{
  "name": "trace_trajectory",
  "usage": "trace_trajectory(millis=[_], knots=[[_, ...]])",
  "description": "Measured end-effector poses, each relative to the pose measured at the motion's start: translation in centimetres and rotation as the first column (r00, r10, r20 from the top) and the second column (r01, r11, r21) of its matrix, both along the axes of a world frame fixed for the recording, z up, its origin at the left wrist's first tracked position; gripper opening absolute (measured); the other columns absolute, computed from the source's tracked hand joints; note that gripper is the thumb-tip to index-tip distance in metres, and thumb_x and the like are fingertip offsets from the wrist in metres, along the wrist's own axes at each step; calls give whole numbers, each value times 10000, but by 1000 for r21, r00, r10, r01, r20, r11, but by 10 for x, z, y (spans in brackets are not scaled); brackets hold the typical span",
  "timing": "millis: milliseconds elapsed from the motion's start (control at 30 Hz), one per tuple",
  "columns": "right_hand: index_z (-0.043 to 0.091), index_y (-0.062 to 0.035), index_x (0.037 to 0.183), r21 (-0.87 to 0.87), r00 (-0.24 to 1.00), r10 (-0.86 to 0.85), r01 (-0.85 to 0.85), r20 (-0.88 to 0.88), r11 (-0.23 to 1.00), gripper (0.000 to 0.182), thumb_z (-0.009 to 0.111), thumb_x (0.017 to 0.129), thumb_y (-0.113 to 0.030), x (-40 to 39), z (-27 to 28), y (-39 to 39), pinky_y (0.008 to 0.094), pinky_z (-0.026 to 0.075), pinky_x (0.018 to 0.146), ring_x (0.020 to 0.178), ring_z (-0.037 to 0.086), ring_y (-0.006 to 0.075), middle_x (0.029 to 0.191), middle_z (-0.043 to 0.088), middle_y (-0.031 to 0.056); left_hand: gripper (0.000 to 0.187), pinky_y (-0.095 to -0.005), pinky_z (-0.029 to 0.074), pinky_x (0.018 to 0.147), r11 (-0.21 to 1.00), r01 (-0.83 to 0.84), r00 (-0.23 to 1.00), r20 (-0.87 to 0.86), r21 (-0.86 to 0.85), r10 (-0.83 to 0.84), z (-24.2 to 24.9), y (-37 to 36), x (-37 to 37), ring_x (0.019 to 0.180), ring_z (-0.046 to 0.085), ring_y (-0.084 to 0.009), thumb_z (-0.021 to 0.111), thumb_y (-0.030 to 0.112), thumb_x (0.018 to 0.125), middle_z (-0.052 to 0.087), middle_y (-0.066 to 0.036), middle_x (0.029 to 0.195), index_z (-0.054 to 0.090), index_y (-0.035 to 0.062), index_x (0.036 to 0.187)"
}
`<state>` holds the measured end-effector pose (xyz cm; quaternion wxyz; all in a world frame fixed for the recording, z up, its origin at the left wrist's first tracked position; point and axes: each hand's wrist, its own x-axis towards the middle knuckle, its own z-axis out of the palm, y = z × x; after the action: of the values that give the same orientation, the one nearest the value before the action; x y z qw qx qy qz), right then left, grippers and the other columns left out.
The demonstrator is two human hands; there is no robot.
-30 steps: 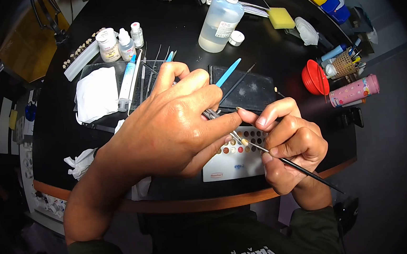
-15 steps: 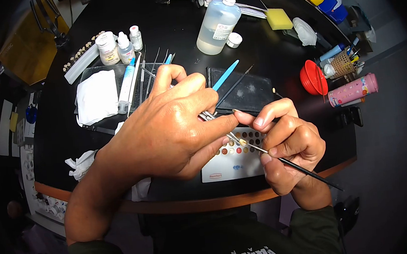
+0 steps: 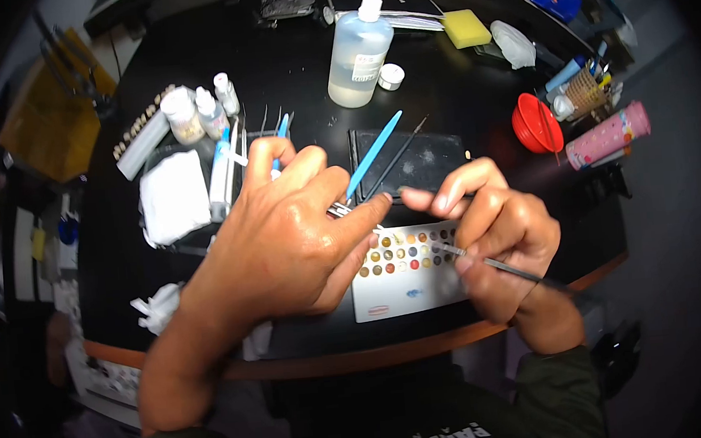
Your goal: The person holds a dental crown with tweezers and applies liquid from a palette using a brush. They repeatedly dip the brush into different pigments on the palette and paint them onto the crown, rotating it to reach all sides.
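Observation:
My left hand [image 3: 298, 227] is closed round a metal tool [image 3: 338, 209], most of which its fingers hide; the tool's end is blurred near my thumb. In my right hand [image 3: 505, 244] is a thin dark-handled brush [image 3: 519, 271], pinched between thumb and fingers, its tip pointing left over the palette. A white palette [image 3: 406, 297] with rows of coloured round wells lies below and between both hands. Beyond it, a blue-handled tool [image 3: 378, 151] and a dark brush [image 3: 403, 155] rest across a black case [image 3: 436, 159].
A large clear bottle [image 3: 360, 58] and a small white jar [image 3: 390, 77] stand at the back. Small bottles [image 3: 183, 117] and a white cloth [image 3: 174, 196] are at left. A red bowl [image 3: 536, 124], pink bottle [image 3: 607, 136] and yellow sponge [image 3: 466, 29] are at right.
The brush tip has moved away from the small yellowish piece at the metal tool's end, and the hands are farther apart. That piece no longer shows clearly. The whole view has shifted slightly.

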<state>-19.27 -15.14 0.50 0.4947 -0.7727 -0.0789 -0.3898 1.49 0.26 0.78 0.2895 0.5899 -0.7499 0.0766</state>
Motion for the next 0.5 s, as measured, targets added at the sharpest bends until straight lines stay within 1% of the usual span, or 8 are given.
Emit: trace_trajectory(millis=[100, 133, 233, 267, 367, 400, 433, 500], knots=[[584, -21, 771, 24, 987, -112, 110, 114, 994, 149, 614, 740, 121, 4, -13, -21, 537, 637, 1004, 1001, 635, 286, 737, 635, 90, 300, -448, 391, 854, 983, -184, 981, 65, 7, 183, -1, -1, -2, 820, 556, -256, 818, 156, 888, 571, -51, 829, 843, 116, 1184], [578, -20, 774, 61, 978, -171, 165, 115, 984, 158, 597, 736, 132, 4, -16, -25, 510, 624, 992, 1001, 617, 272, 745, 625, 88, 283, -428, 401, 817, 974, -226, 970, 91, 2, 225, 0, -2, -2, 803, 558, -258, 820, 143, 908, 582, -59, 820, 842, 110, 1189], [567, -13, 780, 153, 959, -266, 250, 93, 956, 160, 594, 759, 144, 7, -21, -37, 448, 630, 967, 1012, 613, 225, 784, 597, 78, 274, -422, 431, 816, 941, -334, 942, 45, 55, 332, -4, -4, -5, 866, 595, -269, 809, 159, 911, 649, -101, 850, 850, 73, 1167], [571, -4, 773, 163, 957, -279, 263, 81, 951, 159, 590, 760, 153, 8, -22, -37, 399, 637, 939, 1011, 615, 190, 833, 603, 83, 280, -403, 453, 760, 939, -342, 939, 54, 33, 340, -6, -5, -4, 827, 597, -258, 814, 150, 918, 662, -108, 820, 850, 68, 1183], [576, 3, 755, 117, 946, -324, 319, 28, 941, 144, 597, 751, 146, 8, -26, -41, 362, 642, 906, 998, 625, 178, 881, 614, 97, 262, -406, 483, 690, 924, -381, 924, -18, 31, 381, -7, -6, -7, 738, 584, -261, 822, 121, 931, 631, -101, 744, 847, 63, 1185], [578, 6, 732, 110, 939, -343, 338, 24, 935, 131, 613, 739, 133, 10, -27, -40, 342, 644, 888, 952, 656, 178, 915, 630, 120, 257, -408, 501, 657, 923, -384, 923, -26, 25, 384, -8, -6, -6, 715, 588, -261, 821, 120, 940, 631, -107, 726, 847, 57, 1187], [573, 0, 712, 26, 926, -374, 373, 54, 928, 134, 637, 709, 118, 12, -31, -42, 333, 631, 823, 880, 689, 195, 904, 648, 142, 256, -409, 500, 657, 918, -397, 917, -23, 27, 397, -8, -6, -6, 714, 587, -259, 821, 121, 940, 630, -105, 727, 847, 60, 1187], [580, -5, 704, -175, 921, -379, 390, 96, 904, 138, 654, 672, 106, 11, -29, -43, 337, 600, 743, 830, 707, 224, 877, 659, 155, 254, -411, 496, 656, 906, -422, 906, -24, 36, 422, -9, -6, -6, 713, 585, -255, 822, 123, 942, 629, -102, 729, 848, 64, 1188]])
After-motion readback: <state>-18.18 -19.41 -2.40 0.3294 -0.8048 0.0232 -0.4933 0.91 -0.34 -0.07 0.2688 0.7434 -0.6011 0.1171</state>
